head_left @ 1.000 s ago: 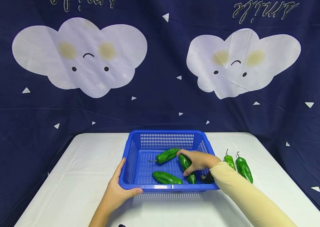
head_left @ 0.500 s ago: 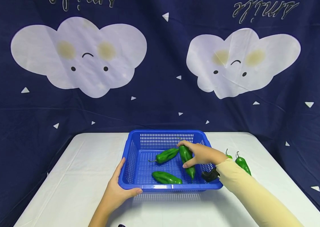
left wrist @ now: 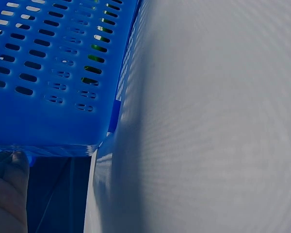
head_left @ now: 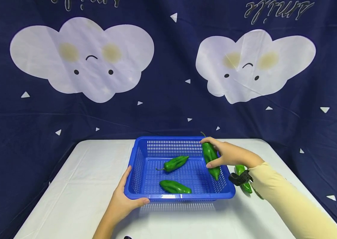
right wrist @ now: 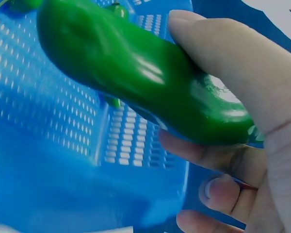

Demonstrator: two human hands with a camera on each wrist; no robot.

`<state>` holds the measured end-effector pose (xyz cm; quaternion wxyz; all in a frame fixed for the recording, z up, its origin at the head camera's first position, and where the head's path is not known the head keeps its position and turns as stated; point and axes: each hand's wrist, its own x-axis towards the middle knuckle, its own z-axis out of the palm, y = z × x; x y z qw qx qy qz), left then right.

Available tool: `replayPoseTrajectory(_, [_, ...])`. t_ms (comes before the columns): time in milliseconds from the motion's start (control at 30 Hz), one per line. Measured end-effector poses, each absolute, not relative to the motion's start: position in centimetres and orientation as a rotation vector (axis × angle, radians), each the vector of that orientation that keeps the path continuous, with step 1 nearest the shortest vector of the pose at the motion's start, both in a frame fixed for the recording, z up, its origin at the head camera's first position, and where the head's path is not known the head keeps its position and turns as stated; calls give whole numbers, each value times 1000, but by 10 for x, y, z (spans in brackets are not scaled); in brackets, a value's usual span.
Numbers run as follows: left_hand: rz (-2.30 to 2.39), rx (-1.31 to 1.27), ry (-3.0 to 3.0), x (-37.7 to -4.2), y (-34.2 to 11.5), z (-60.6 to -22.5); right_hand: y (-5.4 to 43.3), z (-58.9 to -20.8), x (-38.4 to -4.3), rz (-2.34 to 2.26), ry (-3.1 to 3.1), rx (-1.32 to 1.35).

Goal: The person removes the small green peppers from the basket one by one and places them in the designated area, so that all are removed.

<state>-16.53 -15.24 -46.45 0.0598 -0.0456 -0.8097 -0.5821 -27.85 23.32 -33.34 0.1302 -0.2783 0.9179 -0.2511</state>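
Observation:
A long green pepper (head_left: 209, 152) with a thin stem is pinched between the thumb and fingers of my right hand (head_left: 231, 154), over the right side of a blue plastic basket (head_left: 180, 196). The right wrist view shows this glossy pepper (right wrist: 136, 68) close up. My left hand (head_left: 122, 202) holds the basket's near left corner, thumb over the front rim and fingers along the left side. Inside the basket lie two more green peppers, one toward the back (head_left: 175, 163) and one near the front (head_left: 175, 187).
Right of the basket, a green pepper (head_left: 246, 186) lies on the white table (head_left: 76, 186), partly behind my wrist and its black strap (head_left: 240, 178). Another one is almost hidden under the sleeve. A dark blue cloth (head_left: 168, 113) with clouds hangs behind the table.
My right hand has lifted the pepper from the basket floor and carried it up and to the right. The left hand stays at the corner.

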Motion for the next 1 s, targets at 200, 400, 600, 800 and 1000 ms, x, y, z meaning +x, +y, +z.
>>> replayPoseTrajectory(200, [-1774,-139,-2451,-165,-152,-465,260,-327,-272,-695,2709,-713])
replayPoseTrajectory(400, [-1775,-135,-2448,-165,-152,-464,291,-330,-269,-733,2746,-684])
replayPoseTrajectory(600, [-1785,-131,-2440,-165,-152,-464,321,-343,-268,-701,2792,-629])
replayPoseTrajectory(800, [-1776,-134,-2441,-164,-152,-465,340,-362,-270,-626,2783,-556])
replayPoseTrajectory(1000, [-1776,-137,-2438,-165,-152,-464,352,-375,-270,-538,2766,-477])
